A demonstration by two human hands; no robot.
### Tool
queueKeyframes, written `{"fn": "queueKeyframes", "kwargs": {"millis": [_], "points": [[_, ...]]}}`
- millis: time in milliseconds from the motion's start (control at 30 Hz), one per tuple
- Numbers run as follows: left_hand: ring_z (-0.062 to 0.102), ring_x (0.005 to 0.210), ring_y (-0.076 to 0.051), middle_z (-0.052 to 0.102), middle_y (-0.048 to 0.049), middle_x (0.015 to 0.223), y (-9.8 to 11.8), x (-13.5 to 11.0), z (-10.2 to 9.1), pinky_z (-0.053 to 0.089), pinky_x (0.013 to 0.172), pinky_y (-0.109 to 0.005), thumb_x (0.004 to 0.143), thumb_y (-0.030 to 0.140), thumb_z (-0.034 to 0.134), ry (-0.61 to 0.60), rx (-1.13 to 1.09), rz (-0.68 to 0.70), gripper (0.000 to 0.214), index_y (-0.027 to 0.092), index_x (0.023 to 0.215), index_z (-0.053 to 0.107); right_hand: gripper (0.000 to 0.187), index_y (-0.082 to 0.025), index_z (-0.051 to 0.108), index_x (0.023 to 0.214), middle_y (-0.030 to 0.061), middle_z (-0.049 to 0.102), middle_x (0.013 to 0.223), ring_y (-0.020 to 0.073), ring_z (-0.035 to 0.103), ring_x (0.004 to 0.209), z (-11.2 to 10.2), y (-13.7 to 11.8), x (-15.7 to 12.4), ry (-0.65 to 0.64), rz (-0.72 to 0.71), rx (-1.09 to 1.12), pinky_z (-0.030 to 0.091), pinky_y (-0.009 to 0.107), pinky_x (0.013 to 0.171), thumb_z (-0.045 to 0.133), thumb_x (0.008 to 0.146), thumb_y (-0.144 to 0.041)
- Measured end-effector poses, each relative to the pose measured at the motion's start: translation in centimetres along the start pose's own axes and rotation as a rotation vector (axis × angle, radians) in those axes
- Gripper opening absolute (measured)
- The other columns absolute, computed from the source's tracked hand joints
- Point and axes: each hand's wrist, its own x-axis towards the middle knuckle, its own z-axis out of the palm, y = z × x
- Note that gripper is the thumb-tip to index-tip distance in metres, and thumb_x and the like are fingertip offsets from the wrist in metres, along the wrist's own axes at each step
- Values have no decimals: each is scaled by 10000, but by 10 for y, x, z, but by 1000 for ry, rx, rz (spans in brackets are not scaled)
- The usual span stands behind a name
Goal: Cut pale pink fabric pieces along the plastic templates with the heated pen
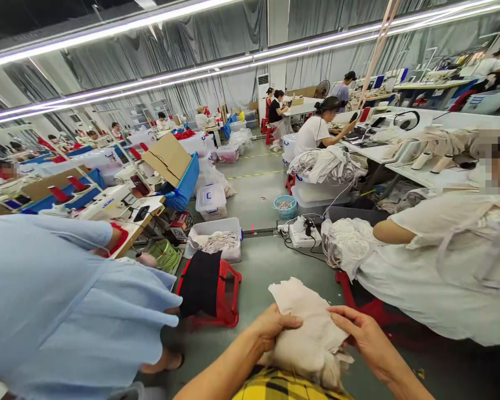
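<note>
A bundle of off-white fabric pieces (306, 325) is held up in front of my yellow checked clothing (283, 386). My left hand (275, 328) grips the bundle from its left side, the thumb lying across the top piece. At the right edge, my right hand (356, 330) pinches the cloth between thumb and fingers. The lower part of the bundle hangs loosely in folds, and I cannot tell how many layers it has.
On the left stands a person in light blue (66, 311) by a sewing machine (108, 203); a person in white (437, 261) sits right. A red stool (232, 294) with black cloth, a clear bin (235, 253), a blue basket (285, 208) and a power strip with cables (304, 233) line the grey aisle.
</note>
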Motion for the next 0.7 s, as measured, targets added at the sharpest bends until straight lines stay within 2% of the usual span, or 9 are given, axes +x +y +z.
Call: {"fn": "queueKeyframes", "kwargs": {"millis": [167,233,300,367,433,500,567,633,700], "points": [[672,831,-279,705,-168,950,75,95,-19,497,802,-368,453,178,844,-67,24,-20,583,77,1004,683,486,-195,723,860,62,684,765,213,595,643,-11,-44,96,38,-10,17,499,302,568,660,626,-617],[671,835,-271,704,-166,960,110,131,-24,502,801,-362,458,173,846,-121,44,-18,583,79,1008,681,467,-203,734,857,68,697,849,243,618,768,-6,-69,122,76,-66,-1,514,308,672,665,636,-608],[669,832,-262,705,-161,967,144,167,-27,504,798,-354,454,174,849,-168,70,-31,572,81,994,684,407,-210,744,832,60,699,841,254,621,831,1,-92,141,57,-128,-60,507,298,744,670,663,-573],[667,839,-263,706,-152,970,173,202,-28,502,804,-356,443,176,850,-205,100,-58,578,86,989,683,370,-220,745,869,49,696,793,234,626,774,4,-109,158,-10,-174,-184,508,286,714,609,750,-543],[660,878,-276,706,-144,978,195,237,-27,491,845,-375,445,179,847,-238,130,-88,595,94,1009,679,381,-226,730,944,47,699,815,207,624,698,-4,-120,179,23,-198,-269,511,276,652,538,815,-529],[641,953,-295,702,-136,998,211,273,-22,459,914,-398,458,186,846,-270,165,-121,595,101,1022,677,402,-220,714,969,62,701,916,211,634,743,-27,-129,205,223,-204,-250,518,276,676,549,801,-546],[606,1036,-313,696,-122,1025,222,309,-14,416,975,-407,466,192,845,-302,205,-152,581,115,1019,682,442,-209,701,984,81,692,983,237,634,830,-61,-139,236,423,-199,-203,517,295,732,586,753,-569],[576,1088,-320,695,-98,1036,231,343,-3,384,1010,-405,468,196,842,-340,250,-172,570,135,1014,688,474,-202,691,1009,93,685,1005,259,621,884,-97,-150,270,505,-190,-194,503,323,769,611,717,-566],[577,1080,-328,702,-85,1002,240,376,12,376,1016,-418,462,200,842,-394,307,-194,566,137,1005,695,468,-202,697,999,95,679,1021,270,605,914,-129,-164,303,488,-197,-190,480,346,797,641,685,-543]]}}
